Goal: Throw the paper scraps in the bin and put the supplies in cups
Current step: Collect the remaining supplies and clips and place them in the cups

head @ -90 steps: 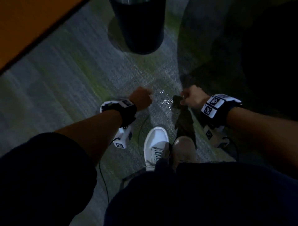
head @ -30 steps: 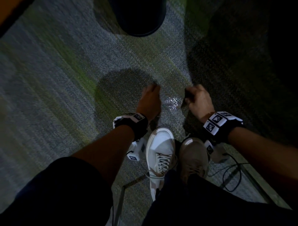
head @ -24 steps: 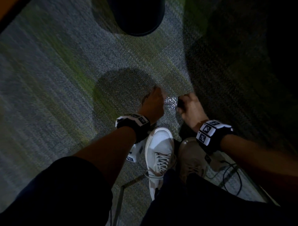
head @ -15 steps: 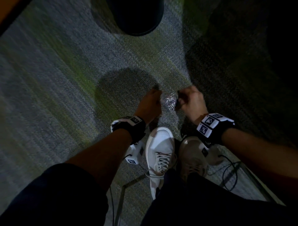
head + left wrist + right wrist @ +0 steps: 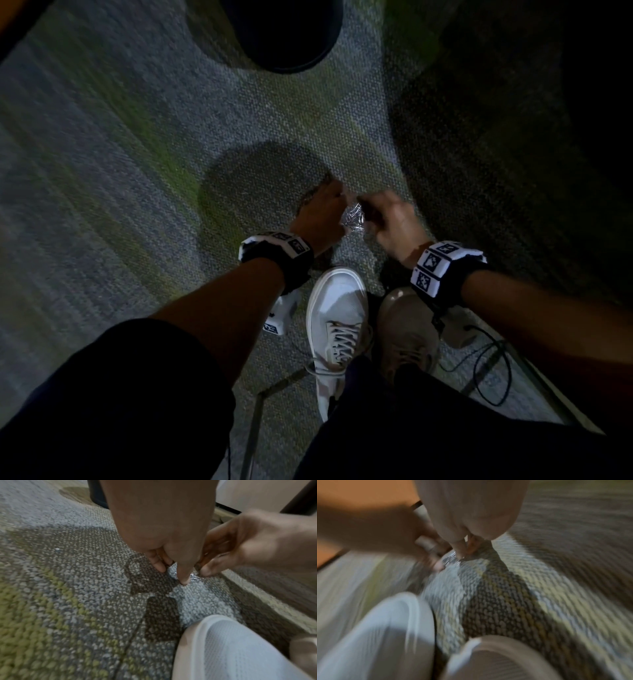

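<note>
A small pile of shiny metal clips (image 5: 352, 219) lies on the carpet (image 5: 137, 171), now drawn tighter than a second ago. It is pressed between the left hand (image 5: 320, 214) and right hand (image 5: 394, 222), fingertips closing inward, ready for scooping toward a cup.

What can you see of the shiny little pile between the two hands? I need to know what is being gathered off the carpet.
The pile is a small heap of thin, bright, silvery bits, metal by their glint, perhaps paper clips; too small to tell. It lies on the grey-green carpet just ahead of the white shoe. The left hand and right hand close in from either side, fingertips down at its edges.
</note>
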The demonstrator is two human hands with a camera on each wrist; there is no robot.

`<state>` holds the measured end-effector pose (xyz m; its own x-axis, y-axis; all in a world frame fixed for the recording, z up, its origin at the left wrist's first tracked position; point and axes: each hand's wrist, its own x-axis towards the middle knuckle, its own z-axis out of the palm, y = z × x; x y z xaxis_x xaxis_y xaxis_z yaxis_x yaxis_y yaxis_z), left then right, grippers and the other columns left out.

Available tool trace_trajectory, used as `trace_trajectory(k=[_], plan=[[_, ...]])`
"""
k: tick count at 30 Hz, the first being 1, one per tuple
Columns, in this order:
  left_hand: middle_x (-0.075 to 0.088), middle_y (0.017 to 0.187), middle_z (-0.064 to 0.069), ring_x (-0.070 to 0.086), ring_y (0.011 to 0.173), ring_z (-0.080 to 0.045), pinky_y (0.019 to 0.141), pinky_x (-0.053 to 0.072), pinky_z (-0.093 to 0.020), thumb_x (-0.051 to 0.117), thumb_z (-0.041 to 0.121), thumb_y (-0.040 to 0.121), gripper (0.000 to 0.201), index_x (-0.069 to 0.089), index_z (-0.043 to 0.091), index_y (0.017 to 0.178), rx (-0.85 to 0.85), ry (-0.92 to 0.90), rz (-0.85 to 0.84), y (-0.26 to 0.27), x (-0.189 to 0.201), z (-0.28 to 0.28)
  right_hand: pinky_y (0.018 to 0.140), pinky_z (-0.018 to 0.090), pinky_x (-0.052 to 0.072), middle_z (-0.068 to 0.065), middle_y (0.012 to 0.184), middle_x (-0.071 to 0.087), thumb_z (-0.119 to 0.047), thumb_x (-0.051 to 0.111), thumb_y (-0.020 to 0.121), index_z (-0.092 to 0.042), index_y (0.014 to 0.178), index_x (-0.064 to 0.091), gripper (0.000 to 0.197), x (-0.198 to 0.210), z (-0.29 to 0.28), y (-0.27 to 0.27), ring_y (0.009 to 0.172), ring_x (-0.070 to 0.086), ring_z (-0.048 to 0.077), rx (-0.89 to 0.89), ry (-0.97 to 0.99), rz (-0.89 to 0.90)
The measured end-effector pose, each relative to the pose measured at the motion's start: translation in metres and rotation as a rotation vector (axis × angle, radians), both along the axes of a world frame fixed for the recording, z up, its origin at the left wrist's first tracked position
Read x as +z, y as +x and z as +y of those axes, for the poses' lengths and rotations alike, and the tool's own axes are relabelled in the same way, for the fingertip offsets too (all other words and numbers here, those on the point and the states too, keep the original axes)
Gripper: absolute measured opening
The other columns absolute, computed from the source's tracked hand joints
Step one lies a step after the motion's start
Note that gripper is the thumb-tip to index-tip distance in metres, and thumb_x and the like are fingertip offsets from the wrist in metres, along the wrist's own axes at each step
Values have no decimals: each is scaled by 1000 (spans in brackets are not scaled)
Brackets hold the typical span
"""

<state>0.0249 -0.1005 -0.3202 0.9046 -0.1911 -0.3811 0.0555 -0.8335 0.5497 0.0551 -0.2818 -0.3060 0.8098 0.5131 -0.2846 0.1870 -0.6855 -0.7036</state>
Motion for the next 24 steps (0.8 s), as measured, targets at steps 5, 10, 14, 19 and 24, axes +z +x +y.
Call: trace_trajectory(k=[5, 10, 14, 19, 24], plan=[[50, 133, -15, 48, 125, -33, 100, 46, -43, 79, 19, 66, 63, 60, 7, 125, -12, 35, -20, -3, 0, 3, 103, 35, 45, 15, 126, 51, -10, 76, 75, -8, 132, 55, 60, -2, -12, -2, 116, 54, 33, -118, -167, 58], [51, 127, -11, 50, 120, -31, 94, 49, -42, 75, 27, 72, 56, 60, 14, 124, -14, 41, 6, -13, 0, -5, 98, 42, 46, 17, 125, 45, -11, 76, 76, -4, 134, 50, 64, 0, 7, -7, 115, 48, 35, 56, -209, 48], [58, 107, -18, 58, 101, -35, 85, 51, -45, 74, 14, 72, 35, 68, 4, 105, 20, -44, -43, -12, 5, -11, 85, 43, 51, 17, 112, 52, -8, 67, 81, -4, 116, 62, 35, -1, 11, -1, 100, 55, 33, 172, -190, -27], [63, 97, -20, 64, 88, -37, 72, 55, -45, 69, 10, 76, 16, 71, 1, 89, 39, -13, -53, -17, 0, -17, 80, 41, 51, 14, 99, 59, -8, 64, 82, -5, 101, 69, 20, -9, 9, -1, 92, 58, 32, 219, -150, -65], [67, 98, -14, 66, 88, -33, 72, 54, -39, 69, 10, 76, 13, 75, 8, 88, 39, -38, -75, -18, -1, -17, 75, 42, 50, 16, 93, 59, -15, 65, 87, 0, 91, 69, 17, -12, 7, -2, 86, 58, 34, 199, -125, -61]])
